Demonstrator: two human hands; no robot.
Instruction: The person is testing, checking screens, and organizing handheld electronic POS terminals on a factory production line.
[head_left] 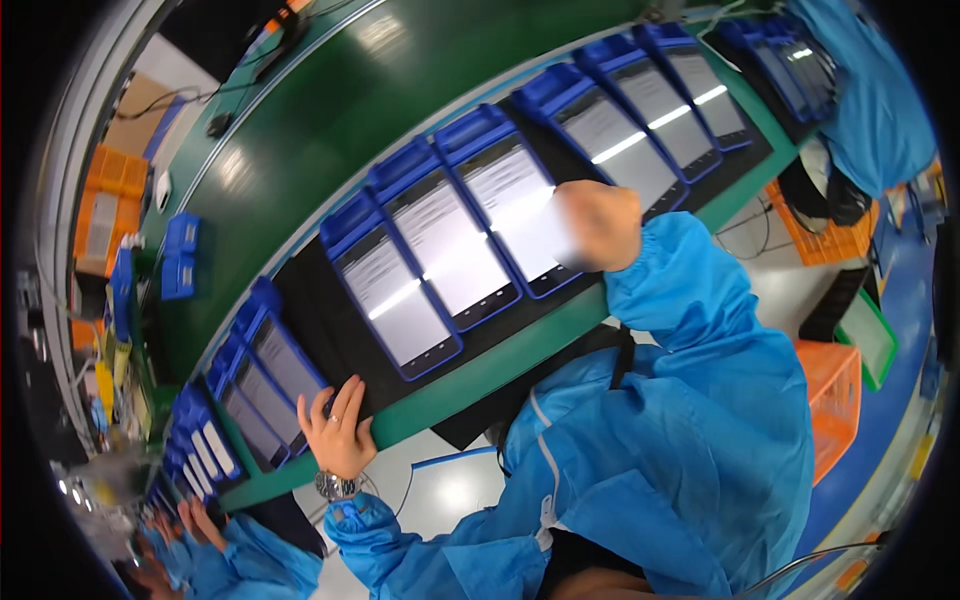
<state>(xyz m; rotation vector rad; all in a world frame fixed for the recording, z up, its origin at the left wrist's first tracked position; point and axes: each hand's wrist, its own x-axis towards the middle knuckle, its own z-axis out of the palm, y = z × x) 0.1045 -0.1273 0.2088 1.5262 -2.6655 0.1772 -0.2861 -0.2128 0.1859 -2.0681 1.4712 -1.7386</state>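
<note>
left hand (338, 428) lies flat, fingers spread, on the black mat (325, 330) at the green conveyor edge (520, 345), right next to a blue-cased handheld device (283, 357), holding nothing. right hand (600, 226) is blurred over the lit screen of another device (510, 205), can't tell its grip. more blue devices (640, 125) line the belt, orange crates (835, 395) on the right
</note>
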